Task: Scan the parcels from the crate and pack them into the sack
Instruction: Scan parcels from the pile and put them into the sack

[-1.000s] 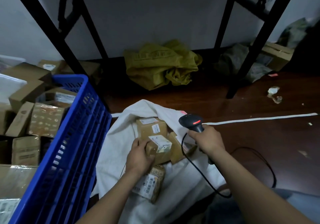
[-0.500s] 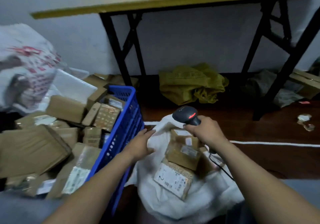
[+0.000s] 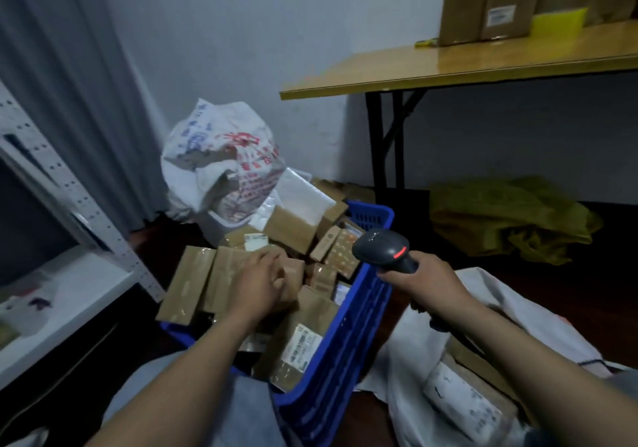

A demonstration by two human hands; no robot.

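A blue plastic crate point(image 3: 348, 336) stands in front of me, heaped with brown cardboard parcels. My left hand point(image 3: 259, 284) is down among them, its fingers curled round a small brown parcel point(image 3: 291, 275) in the middle of the pile. My right hand point(image 3: 424, 282) grips the handle of a black barcode scanner point(image 3: 383, 248) with a red light, held above the crate's right rim. The white sack point(image 3: 414, 353) lies open on the floor at the lower right, and a labelled parcel point(image 3: 462, 401) shows inside it.
A printed white bag point(image 3: 221, 167) stands behind the crate against the wall. A wooden folding table point(image 3: 466, 63) with cardboard boxes on it is at the upper right, and a crumpled yellow sack point(image 3: 507, 219) lies under it. White metal shelving point(image 3: 69, 212) lines the left.
My view has swung left from the sack to the crate. My left hand has left the sack and reached into the crate onto a small parcel. The scanner has come along over the crate's rim.
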